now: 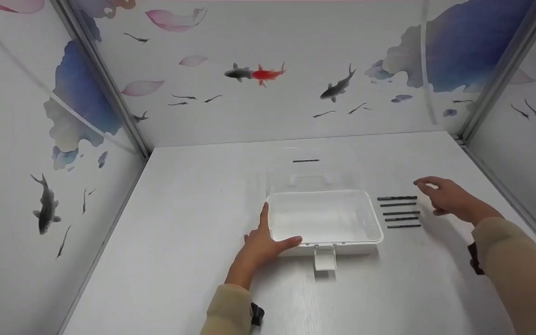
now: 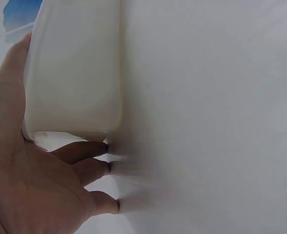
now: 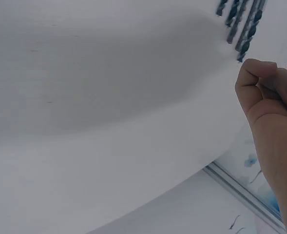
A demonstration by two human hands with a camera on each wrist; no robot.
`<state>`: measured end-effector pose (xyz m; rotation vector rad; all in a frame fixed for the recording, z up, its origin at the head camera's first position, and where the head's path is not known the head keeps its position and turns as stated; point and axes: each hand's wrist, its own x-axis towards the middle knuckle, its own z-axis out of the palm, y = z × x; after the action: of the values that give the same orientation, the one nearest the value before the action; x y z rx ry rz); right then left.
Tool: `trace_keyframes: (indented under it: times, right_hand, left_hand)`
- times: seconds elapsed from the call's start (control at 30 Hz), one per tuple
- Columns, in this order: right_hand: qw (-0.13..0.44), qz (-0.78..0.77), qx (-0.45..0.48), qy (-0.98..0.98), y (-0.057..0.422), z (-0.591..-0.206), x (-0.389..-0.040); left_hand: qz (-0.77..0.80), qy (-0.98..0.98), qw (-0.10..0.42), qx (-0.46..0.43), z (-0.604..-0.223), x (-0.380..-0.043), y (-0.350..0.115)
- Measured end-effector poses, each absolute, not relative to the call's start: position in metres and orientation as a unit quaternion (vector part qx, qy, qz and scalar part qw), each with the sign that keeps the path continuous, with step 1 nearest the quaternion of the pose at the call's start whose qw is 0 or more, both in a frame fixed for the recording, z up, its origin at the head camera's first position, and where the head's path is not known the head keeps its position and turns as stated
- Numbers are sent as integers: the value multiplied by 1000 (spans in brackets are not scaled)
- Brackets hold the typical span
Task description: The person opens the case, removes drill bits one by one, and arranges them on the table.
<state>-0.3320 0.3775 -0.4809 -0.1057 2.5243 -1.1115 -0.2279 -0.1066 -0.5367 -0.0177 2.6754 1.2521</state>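
Note:
A white plastic box point(image 1: 377, 230) stands with its clear lid point(image 1: 342, 179) folded back and its front latch point(image 1: 325, 258) hanging down. My left hand point(image 1: 258, 244) rests on its near left corner, thumb along the front rim and index finger along the side. In the left wrist view, the other fingers point(image 2: 92, 170) spread low beside the box wall. Several dark drill bits point(image 1: 401, 213) lie in a row right of the box. Just beyond their right ends is my right hand point(image 1: 452, 200), fingers loosely bent, with nothing visible between them.
Another thin dark bit point(image 1: 306, 161) lies toward the back of the white table point(image 1: 193, 209). Printed panels with fish and petals point(image 1: 286, 107) enclose the table at the back and both sides, with metal posts point(image 1: 105, 83) at the corners.

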Motion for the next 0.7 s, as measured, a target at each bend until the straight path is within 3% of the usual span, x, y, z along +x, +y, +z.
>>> trace_keyframes:
  times: [0.7]
  right_hand:
    - [141,-389,-79,907,293,-403,-378]
  left_hand:
    - [429,899,92,-17,-535,-228,-104]
